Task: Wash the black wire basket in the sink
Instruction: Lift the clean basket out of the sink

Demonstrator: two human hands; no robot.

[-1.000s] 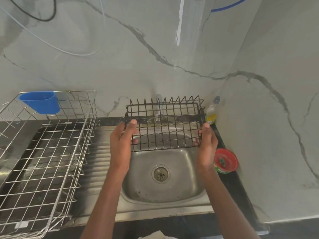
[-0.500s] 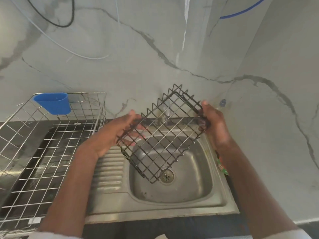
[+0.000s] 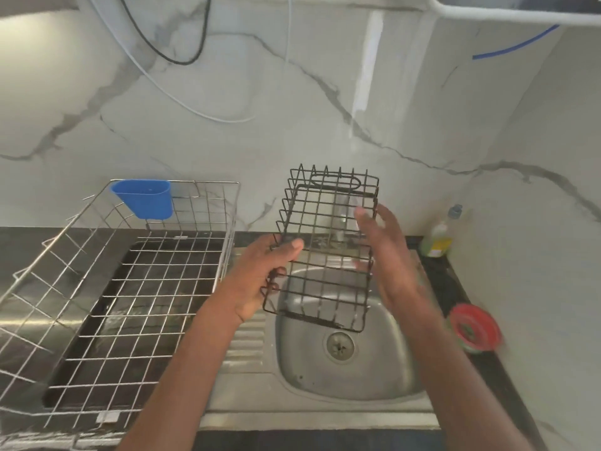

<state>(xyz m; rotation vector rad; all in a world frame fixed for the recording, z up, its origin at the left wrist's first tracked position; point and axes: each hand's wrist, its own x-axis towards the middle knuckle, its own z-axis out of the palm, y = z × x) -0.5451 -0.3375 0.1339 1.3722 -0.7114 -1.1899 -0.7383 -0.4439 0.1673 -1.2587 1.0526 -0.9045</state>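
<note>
The black wire basket (image 3: 325, 242) stands on end above the steel sink (image 3: 383, 382), its long side running up and down. My left hand (image 3: 260, 278) grips its left edge, thumb on the front wires and fingers curled behind. My right hand (image 3: 387, 252) is at the basket's right side with fingers straight; it is blurred and I cannot tell whether it touches the wires. The tap (image 3: 341, 219) shows through the basket mesh.
A large silver wire dish rack (image 3: 130, 288) with a blue plastic cup (image 3: 143, 198) fills the counter to the left. A dish soap bottle (image 3: 439, 236) and a red round tub (image 3: 474, 327) sit on the black counter at the right. The marble wall stands close behind.
The basket has turned from lying level, through a diagonal tilt, to standing on end. My right hand has let go of its corner and now lies flat beside it.
</note>
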